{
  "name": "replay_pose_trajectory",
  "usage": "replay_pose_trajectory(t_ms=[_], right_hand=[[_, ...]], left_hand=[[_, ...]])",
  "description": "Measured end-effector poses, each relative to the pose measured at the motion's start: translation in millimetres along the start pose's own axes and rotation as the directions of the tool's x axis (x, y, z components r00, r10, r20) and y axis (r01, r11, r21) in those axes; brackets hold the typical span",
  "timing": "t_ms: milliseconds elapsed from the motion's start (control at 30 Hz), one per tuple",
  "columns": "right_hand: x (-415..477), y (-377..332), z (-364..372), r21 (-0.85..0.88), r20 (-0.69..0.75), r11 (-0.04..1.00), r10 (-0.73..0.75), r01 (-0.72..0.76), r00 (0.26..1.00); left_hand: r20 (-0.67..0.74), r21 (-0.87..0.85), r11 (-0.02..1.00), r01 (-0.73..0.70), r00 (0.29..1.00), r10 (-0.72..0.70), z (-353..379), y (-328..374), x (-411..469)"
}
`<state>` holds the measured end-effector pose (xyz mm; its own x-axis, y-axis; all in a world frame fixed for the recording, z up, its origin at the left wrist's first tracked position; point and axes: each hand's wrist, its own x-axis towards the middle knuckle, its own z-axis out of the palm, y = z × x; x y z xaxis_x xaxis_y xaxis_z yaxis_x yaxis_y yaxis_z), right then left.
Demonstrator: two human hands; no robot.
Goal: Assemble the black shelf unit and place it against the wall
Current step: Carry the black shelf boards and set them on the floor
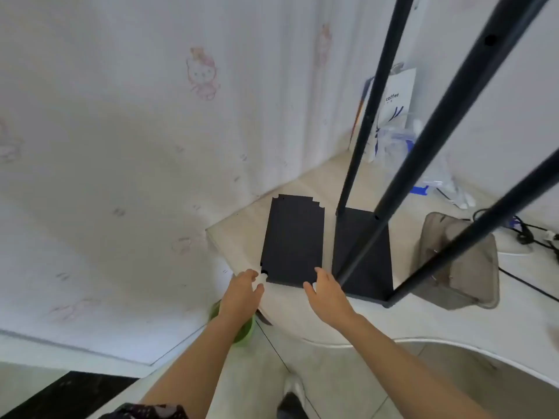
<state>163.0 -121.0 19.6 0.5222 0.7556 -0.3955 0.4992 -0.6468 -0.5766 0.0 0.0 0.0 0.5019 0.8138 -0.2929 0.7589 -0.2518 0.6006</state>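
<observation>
Where left hand, right hand reach, near edge of black panel

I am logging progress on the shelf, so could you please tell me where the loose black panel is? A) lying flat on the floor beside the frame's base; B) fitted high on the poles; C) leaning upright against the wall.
A: the loose black panel lies flat on the floor beside the base panel carrying the poles, with the left hand and right hand at its near edge.

two black panels, three poles, two hands, one paper bag, maybe one bin
</observation>
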Motion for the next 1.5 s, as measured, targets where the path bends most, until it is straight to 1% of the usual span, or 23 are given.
replay_pose_trajectory(t_ms=[100, 233, 367, 467, 667, 767, 867, 1033, 1167, 1400, 1500], right_hand=[[26, -7, -1, 0.096, -0.012, 0.992, 0.087, -0.085, 0.996], [59, -16, -6, 0.146, -0.020, 0.958, 0.253, -0.248, 0.967], [86, -18, -11, 0.213, 0.034, 0.902, 0.377, -0.375, 0.926], [101, -16, -10, 0.249, 0.072, 0.867, 0.428, -0.432, 0.901], [118, -14, -2, 0.306, 0.107, 0.808, 0.496, -0.503, 0.862], [125, -14, -2, 0.322, 0.106, 0.789, 0.520, -0.524, 0.848], [132, -13, 0, 0.378, 0.107, 0.744, 0.556, -0.551, 0.824], [135, -12, 0, 0.471, 0.078, 0.668, 0.618, -0.575, 0.782], [130, -12, 2, 0.545, 0.055, 0.606, 0.664, -0.580, 0.746], [123, -12, 5, 0.566, 0.038, 0.610, 0.653, -0.555, 0.757], [119, -12, 4, 0.600, 0.031, 0.606, 0.635, -0.522, 0.772]], left_hand=[[-0.004, -0.058, 0.996, 0.062, 0.998, -0.062, 4, 4, 21], [0.044, -0.075, 0.987, 0.142, 0.989, -0.139, 8, 12, 47], [0.083, -0.078, 0.982, 0.171, 0.983, -0.165, 11, 16, 72], [0.131, -0.112, 0.974, 0.196, 0.975, -0.181, 14, 18, 86], [0.192, -0.092, 0.973, 0.212, 0.963, -0.192, 19, 15, 117], [0.233, -0.081, 0.973, 0.215, 0.953, -0.191, 23, 14, 127], [0.273, -0.096, 0.970, 0.225, 0.943, -0.191, 25, 11, 135], [0.358, -0.247, 0.927, 0.284, 0.915, -0.185, 25, 5, 142], [0.356, -0.317, 0.893, 0.319, 0.913, -0.200, 24, 3, 143], [0.311, -0.431, 0.803, 0.411, 0.904, -0.295, 12, 9, 140], [0.308, -0.490, 0.746, 0.451, 0.890, -0.335, 5, 15, 138]])
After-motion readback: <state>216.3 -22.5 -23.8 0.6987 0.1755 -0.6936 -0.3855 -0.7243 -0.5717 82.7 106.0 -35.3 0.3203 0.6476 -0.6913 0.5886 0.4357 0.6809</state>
